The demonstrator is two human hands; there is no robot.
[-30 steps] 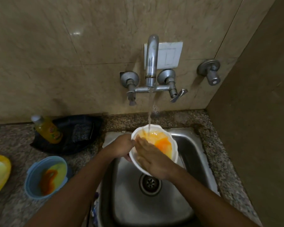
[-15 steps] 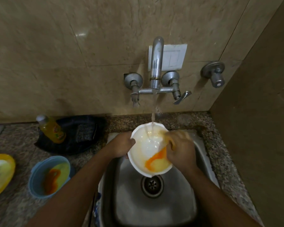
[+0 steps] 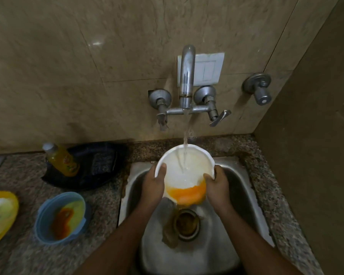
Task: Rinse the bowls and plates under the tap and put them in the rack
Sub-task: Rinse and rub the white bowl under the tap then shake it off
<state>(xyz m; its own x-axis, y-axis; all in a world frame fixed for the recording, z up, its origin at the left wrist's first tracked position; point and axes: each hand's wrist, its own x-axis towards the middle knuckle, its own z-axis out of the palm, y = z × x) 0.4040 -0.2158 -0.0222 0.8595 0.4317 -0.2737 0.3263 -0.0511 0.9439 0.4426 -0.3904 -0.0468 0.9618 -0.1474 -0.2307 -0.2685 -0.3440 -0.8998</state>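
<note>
A white bowl (image 3: 189,165) is held over the steel sink (image 3: 240,197), tilted toward me, under the running tap (image 3: 186,76). Orange-yellow liquid pools at the bowl's near lip and spills toward the drain (image 3: 187,224). My left hand (image 3: 154,185) grips the bowl's left rim, thumb inside. My right hand (image 3: 216,183) grips the right rim. On the counter to the left stand a blue bowl (image 3: 61,215) with orange residue and a yellow plate (image 3: 2,213) with food smears at the frame edge.
A yellow soap bottle (image 3: 63,160) lies on a black tray-like object (image 3: 95,165) behind the blue bowl. The speckled granite counter (image 3: 266,195) surrounds the sink. A wall valve (image 3: 259,88) and a side wall stand to the right. No rack is in view.
My right hand stopped rubbing inside the bowl and moved to grip its right rim. The bowl tipped toward me, and the orange liquid now pours over the near lip into the sink.
</note>
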